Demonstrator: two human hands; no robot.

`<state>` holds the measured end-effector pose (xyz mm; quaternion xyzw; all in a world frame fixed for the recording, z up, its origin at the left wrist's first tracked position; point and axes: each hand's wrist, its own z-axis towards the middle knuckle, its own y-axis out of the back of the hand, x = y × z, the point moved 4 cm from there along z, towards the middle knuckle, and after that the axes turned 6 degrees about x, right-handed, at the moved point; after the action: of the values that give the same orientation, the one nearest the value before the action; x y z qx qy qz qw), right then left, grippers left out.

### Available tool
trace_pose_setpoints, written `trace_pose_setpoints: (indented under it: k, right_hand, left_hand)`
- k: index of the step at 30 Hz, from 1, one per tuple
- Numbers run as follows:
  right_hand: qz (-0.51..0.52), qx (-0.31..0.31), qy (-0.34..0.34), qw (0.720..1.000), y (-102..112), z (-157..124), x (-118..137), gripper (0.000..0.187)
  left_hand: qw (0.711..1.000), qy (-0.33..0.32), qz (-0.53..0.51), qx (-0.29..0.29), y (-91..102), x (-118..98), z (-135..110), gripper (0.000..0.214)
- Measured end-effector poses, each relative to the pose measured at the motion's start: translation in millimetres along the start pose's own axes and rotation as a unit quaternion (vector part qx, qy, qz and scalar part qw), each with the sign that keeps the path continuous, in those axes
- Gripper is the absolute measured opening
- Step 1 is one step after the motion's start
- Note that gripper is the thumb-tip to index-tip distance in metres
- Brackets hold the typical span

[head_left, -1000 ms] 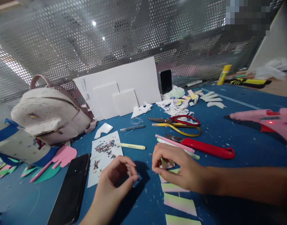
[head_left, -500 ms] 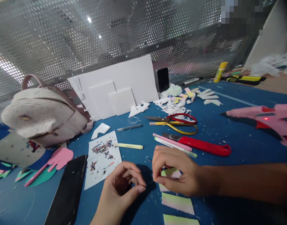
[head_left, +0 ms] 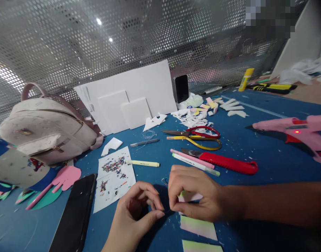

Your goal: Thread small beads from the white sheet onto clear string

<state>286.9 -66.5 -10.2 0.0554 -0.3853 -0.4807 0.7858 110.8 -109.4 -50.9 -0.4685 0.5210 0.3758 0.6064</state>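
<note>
My left hand (head_left: 139,210) is low in the middle of the view, with its thumb and fingertips pinched together. Just to the right, my right hand (head_left: 193,192) pinches too, its fingers curled and the knuckles up. A very thin thread (head_left: 167,211) spans the small gap between the two pinches; its ends are hidden. Pastel green-and-pink strips (head_left: 198,226) lie on the blue table under and below my right hand. A white paper sheet (head_left: 99,201) bearing many tiny coloured beads or sequins is left of my left hand.
A black phone (head_left: 73,213) lies at left, near a pale backpack (head_left: 52,129). Beyond my hands are markers (head_left: 144,163), a red cutter (head_left: 228,163), scissors (head_left: 202,134) and a loose clear thread coil (head_left: 149,134). A pink glue gun (head_left: 286,126) rests at right, its light red.
My right hand has shifted slightly left, narrowing the gap between the two pinches. My left hand has hardly moved.
</note>
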Motion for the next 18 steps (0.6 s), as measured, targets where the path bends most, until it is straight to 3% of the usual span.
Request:
trace_pose_setpoints:
  k: [9,15,18]
  right_hand:
    - [-0.002,0.005,-0.005,1.0,-1.6,-1.8,-3.0,0.017]
    - [-0.01,0.011,-0.011,1.0,-1.2,-2.2,-3.1,0.018]
    - [-0.005,0.006,-0.007,1.0,-0.5,-2.4,-2.7,0.017]
  left_hand:
    - [1.0,0.001,-0.006,0.005,0.5,-0.3,1.1,0.027]
    - [0.999,-0.006,0.007,0.051,4.9,3.5,1.9,0.027]
    - [0.999,-0.004,0.011,0.039,6.2,3.1,1.6,0.027]
